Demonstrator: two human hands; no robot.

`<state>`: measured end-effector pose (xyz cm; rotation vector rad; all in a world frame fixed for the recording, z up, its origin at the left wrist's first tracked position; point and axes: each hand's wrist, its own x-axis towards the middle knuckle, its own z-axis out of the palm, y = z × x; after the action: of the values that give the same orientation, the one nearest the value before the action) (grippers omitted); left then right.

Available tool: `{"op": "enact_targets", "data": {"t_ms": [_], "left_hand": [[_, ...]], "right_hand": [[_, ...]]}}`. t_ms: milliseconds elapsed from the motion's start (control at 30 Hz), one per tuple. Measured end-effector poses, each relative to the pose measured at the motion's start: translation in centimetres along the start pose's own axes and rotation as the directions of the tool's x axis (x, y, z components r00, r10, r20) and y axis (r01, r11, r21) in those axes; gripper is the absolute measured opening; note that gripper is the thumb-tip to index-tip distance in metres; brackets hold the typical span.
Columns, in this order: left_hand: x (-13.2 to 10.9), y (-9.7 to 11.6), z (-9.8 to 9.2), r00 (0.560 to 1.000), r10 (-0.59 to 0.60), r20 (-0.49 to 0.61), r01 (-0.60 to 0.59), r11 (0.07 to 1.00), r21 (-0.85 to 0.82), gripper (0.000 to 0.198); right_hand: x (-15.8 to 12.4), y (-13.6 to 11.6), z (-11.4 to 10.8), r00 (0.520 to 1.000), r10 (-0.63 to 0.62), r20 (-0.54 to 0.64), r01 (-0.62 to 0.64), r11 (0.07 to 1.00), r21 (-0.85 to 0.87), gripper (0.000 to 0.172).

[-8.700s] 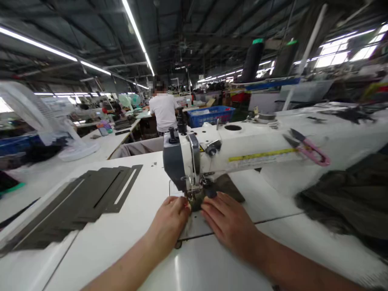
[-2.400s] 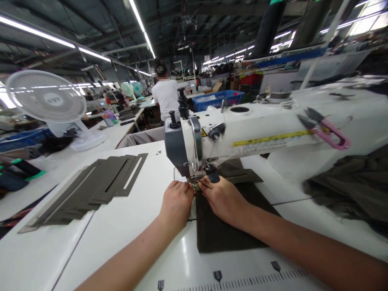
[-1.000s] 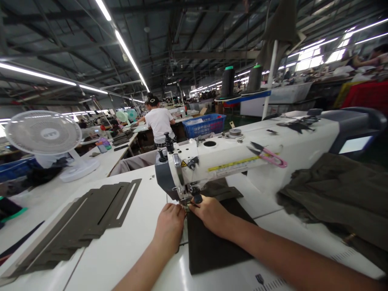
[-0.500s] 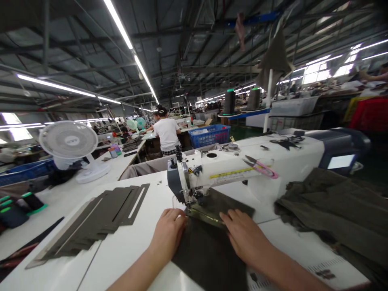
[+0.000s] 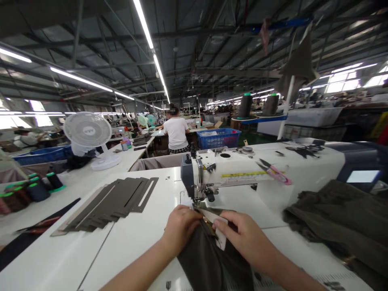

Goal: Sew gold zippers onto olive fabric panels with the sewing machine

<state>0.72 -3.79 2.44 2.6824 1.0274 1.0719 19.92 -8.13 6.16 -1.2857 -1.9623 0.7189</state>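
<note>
A dark olive fabric piece (image 5: 201, 250) hangs down from beneath the needle end of a white sewing machine (image 5: 242, 165). Along its upper part a zipper (image 5: 208, 221) shows, next to a folded-back pale strip (image 5: 222, 238). My left hand (image 5: 183, 224) is closed on the left side of the fabric, its fingertips by the zipper just in front of the presser foot. On the other side my right hand (image 5: 239, 232) pinches the folded edge between thumb and fingers. The underside of the fabric is hidden.
Stacked olive panels (image 5: 115, 202) with slots lie left on the white table. Pink-handled scissors (image 5: 277, 173) rest on the machine arm. Crumpled olive fabric (image 5: 336, 222) is piled right. A fan (image 5: 87, 129), thread cones (image 5: 38, 188), a blue basket (image 5: 218, 139) and a seated person (image 5: 177, 131) are beyond.
The fabric, flat under the machine before, is now drawn toward me and folded up, showing a pale strip. My right hand has gone from lying on it to pinching it. The view has turned left.
</note>
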Motion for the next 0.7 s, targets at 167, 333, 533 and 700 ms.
{"op": "enact_targets", "data": {"t_ms": [167, 333, 533, 700], "left_hand": [[0.4, 0.2, 0.1, 0.986, 0.161, 0.045, -0.163, 0.986, 0.036, 0.021], [1.1, 0.1, 0.4, 0.990, 0.140, 0.023, -0.140, 0.990, 0.030, 0.019], [2.9, -0.1, -0.2, 0.994, -0.036, 0.101, 0.035, 0.999, 0.009, 0.013], [3.2, -0.6, -0.7, 0.990, -0.121, 0.076, 0.121, 0.993, -0.007, 0.009]], "right_hand": [[0.0, -0.3, -0.2, 0.939, -0.297, -0.171, 0.211, 0.894, -0.396, 0.031], [-1.4, -1.0, 0.0, 0.690, -0.692, -0.210, 0.414, 0.617, -0.670, 0.027], [-3.0, -2.2, 7.4, 0.655, -0.754, -0.048, 0.645, 0.592, -0.483, 0.007], [0.7, -2.6, 7.3, 0.967, -0.040, 0.253, 0.207, 0.705, -0.679, 0.057]]}}
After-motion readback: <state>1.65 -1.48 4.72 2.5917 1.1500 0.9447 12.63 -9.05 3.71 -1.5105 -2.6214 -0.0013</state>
